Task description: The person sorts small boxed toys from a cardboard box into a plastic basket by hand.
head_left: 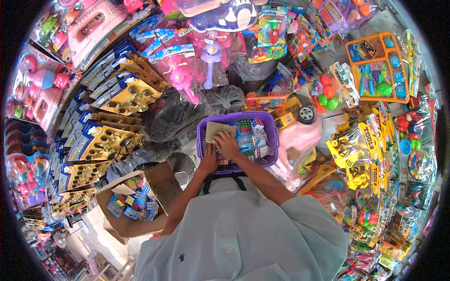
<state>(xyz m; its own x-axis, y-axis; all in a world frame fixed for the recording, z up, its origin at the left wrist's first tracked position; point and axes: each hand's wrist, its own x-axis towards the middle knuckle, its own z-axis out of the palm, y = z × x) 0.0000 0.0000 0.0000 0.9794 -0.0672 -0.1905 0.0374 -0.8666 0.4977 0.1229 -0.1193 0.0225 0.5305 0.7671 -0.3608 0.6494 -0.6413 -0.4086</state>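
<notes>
Noted a purple basket (276, 140) at the middle of the scene, directly ahead of the person's grey-green shirt (225, 234). Found inside it cubes in wrappers (244, 136), packed mostly along the right side, with several coloured faces showing. Observed a brown cardboard piece (216, 127) at the basket's far left part. Found the right hand (226, 144) over the near part of that piece, touching it, fingers extended and close together; cannot tell whether gripping its edge. Found the left hand (209, 160) just beside, nearer and to the left, at the basket's left side; cannot tell how wide the fingers stand, or whether gripping anything.

Recorded an open cardboard box (161, 187) near left, apart from the basket, containing more wrapped cubes (136, 201) and a loose piece of cardboard (123, 189). Listed at left, rows of gold-coloured kitchen play sets (126, 96) on blue-topped cards. Listed just right of the basket, a pink plastic toy (302, 140), with a black toy wheel (306, 115) at its far end. Logged yellow toy tool packs (349, 147) farther right, an orange tray set (378, 68) at far right, and bagged pink and purple dolls (180, 75) on the far side.
</notes>
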